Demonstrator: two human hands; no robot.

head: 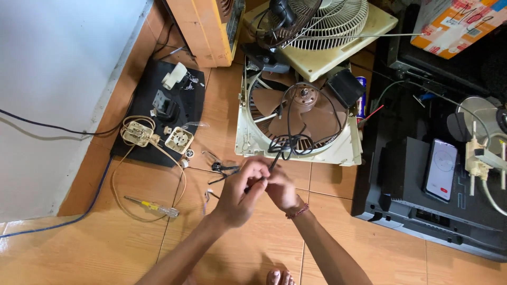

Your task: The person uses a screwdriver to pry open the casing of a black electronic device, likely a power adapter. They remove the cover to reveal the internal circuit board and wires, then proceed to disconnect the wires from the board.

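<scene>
Yellow-handled screwdriver [153, 207] on tile (near a cream socket [179, 140]), smartphone [440, 170].

Both forearms are seen bare, no sleeves are worn; a thin reddish beaded bracelet [297, 212] is worn on the right wrist; no rings or gloves are seen.

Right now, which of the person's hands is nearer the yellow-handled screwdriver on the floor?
Left. The left hand sits just right of the screwdriver; the right hand lies farther right, beyond the left.

Glossy orange floor tiles [132, 248], cream plastic fan housing [248, 142], matt black cable [288, 142]
</scene>
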